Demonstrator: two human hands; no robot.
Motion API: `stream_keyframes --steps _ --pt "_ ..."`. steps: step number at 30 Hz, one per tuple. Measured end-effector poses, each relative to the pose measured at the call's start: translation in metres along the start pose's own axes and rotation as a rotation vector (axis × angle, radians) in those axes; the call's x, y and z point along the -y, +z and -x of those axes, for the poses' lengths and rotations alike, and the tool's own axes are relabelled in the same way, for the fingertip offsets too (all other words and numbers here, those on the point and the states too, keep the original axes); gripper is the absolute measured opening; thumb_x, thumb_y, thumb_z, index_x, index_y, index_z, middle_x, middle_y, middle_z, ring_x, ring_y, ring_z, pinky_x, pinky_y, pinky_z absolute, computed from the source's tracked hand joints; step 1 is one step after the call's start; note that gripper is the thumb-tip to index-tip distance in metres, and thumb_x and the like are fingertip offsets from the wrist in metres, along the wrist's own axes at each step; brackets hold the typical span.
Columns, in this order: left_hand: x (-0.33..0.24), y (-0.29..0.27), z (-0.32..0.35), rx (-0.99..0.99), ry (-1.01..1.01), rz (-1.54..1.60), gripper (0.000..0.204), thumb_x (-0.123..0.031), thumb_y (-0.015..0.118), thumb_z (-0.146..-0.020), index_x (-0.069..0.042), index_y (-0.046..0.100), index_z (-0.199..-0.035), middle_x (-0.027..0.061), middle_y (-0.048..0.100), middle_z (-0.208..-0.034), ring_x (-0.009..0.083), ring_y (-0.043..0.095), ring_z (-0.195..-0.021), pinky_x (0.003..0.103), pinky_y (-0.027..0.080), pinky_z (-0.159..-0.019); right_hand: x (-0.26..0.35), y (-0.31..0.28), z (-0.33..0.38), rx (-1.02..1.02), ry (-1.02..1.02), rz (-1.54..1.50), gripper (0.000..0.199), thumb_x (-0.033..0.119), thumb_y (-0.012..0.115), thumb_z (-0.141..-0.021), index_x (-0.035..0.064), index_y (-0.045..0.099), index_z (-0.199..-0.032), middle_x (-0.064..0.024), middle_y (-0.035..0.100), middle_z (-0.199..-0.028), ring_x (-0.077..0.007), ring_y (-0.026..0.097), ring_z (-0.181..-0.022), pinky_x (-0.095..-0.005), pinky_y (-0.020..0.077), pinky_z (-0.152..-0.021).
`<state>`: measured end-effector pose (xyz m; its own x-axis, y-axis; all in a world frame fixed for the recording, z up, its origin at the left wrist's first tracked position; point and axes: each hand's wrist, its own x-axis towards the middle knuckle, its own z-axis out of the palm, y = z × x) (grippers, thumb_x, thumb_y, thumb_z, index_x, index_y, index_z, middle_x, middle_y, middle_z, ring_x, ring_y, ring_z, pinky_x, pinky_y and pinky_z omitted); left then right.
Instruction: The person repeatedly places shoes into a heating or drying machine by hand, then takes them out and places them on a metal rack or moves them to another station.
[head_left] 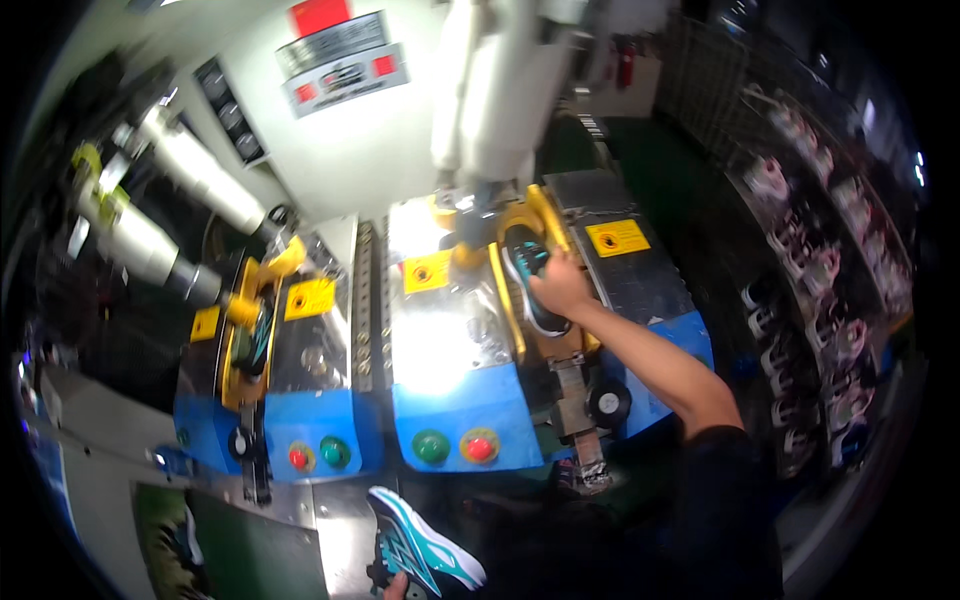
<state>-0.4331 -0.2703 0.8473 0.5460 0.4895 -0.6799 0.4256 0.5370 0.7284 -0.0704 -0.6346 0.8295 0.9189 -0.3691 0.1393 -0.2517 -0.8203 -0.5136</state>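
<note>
A black sneaker with teal laces and a white sole [519,262] sits in the right-hand press station, between yellow side pads [505,300]. My right hand [563,285] reaches across from the right and is closed on this sneaker's upper near its opening; some fingertips are hidden. Low in the picture, my left hand [397,588] grips another sneaker, teal, black and white [425,545], tilted with its side showing. Only a little of that hand is visible. In the left-hand station, a dark sneaker with teal [259,342] is clamped under a yellow pressing pad [242,310].
White cylinders [490,100] stand above the right station, blurred. Green [431,446] and red [481,446] buttons sit on the blue front panels. A round black knob [609,402] is below the sneaker at right. Racks of shoes [800,250] line the far right.
</note>
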Motion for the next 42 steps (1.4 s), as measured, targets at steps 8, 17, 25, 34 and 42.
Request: stream_keyframes --steps 8,17,25,34,42 --pt "0.031 -0.061 -0.073 0.177 -0.216 -0.039 0.043 -0.015 0.057 -0.084 -0.001 0.047 -0.123 0.0117 0.056 -0.111 0.0247 0.057 -0.099 0.035 0.048 -0.085 0.163 0.058 0.199 0.057 -0.975 -0.245 0.063 0.029 0.063 -0.08 -0.0038 0.039 -0.128 -0.0276 0.038 -0.132 -0.0409 0.04 -0.121 -0.0493 0.0357 -0.096" --pt "0.061 -0.118 -0.06 0.075 -0.104 0.109 0.042 -0.018 0.057 -0.083 0.001 0.049 -0.12 0.0102 0.058 -0.106 0.0165 0.058 -0.093 0.029 0.049 -0.074 0.178 0.08 0.264 0.238 -1.016 -0.64 0.039 0.01 0.064 -0.075 -0.0027 0.052 -0.11 -0.019 0.051 -0.119 -0.0332 0.051 -0.112 -0.0464 0.0369 -0.098" --pt "0.062 -0.154 -0.034 -0.301 0.422 0.029 0.067 -0.017 0.069 -0.076 -0.002 0.032 -0.13 0.0118 0.048 -0.119 0.0218 0.051 -0.104 0.033 0.042 -0.088 0.15 0.109 0.423 1.115 -0.404 -0.872 0.017 0.005 0.058 -0.083 -0.0012 0.061 -0.098 -0.0134 0.064 -0.091 -0.0222 0.064 -0.082 -0.0299 0.0501 -0.076" --pt "0.087 -0.194 -0.149 -0.4 0.367 -0.27 0.099 -0.026 0.076 -0.069 0.001 0.014 -0.14 0.0256 0.031 -0.136 0.0379 0.034 -0.126 0.04 0.029 -0.105 0.201 0.133 0.449 1.114 -0.722 -0.63 0.009 0.003 0.056 -0.085 -0.0032 0.061 -0.09 -0.0106 0.065 -0.082 -0.0141 0.062 -0.074 -0.0248 0.0481 -0.066" --pt "0.031 -0.389 -0.198 -0.297 0.49 -0.393 0.086 -0.034 0.07 -0.077 0.004 0.023 -0.138 0.0233 0.032 -0.139 0.0378 0.033 -0.128 0.042 0.027 -0.107 0.296 0.181 0.559 1.111 -0.61 -0.428 0.016 0.007 0.058 -0.087 0.0018 0.061 -0.102 -0.0109 0.065 -0.09 -0.019 0.065 -0.085 -0.0267 0.05 -0.076"
